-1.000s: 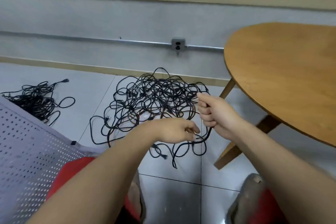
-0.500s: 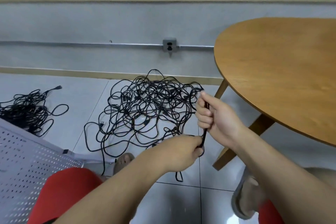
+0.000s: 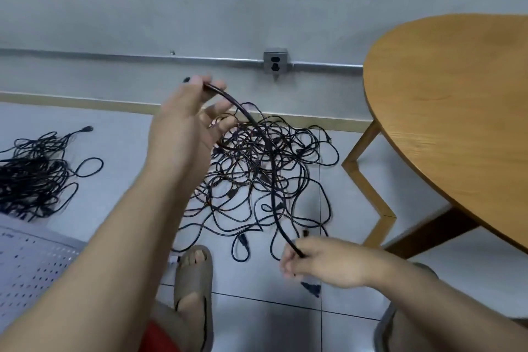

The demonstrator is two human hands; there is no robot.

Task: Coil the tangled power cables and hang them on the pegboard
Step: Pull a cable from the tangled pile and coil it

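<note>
A big tangle of black power cables (image 3: 257,168) lies on the tiled floor by the wall. One black cable (image 3: 273,180) arcs in the air above it, stretched between my hands. My left hand (image 3: 185,123) is raised and pinches the cable's upper end between thumb and fingers, the other fingers spread. My right hand (image 3: 323,261) is low, near the floor, and grips the cable's lower part; a plug (image 3: 311,288) hangs below it. The white pegboard (image 3: 31,268) lies at the lower left, partly out of frame.
A second pile of black cables (image 3: 37,177) lies on the floor at the left. A round wooden table (image 3: 445,111) with angled legs stands at the right. A wall socket (image 3: 275,63) sits on a metal conduit. My sandalled foot (image 3: 194,280) rests below the tangle.
My hands have drawn apart along the cable: the left rose up and left, the right dropped toward the floor. The cable now spans between them in a long arc.
</note>
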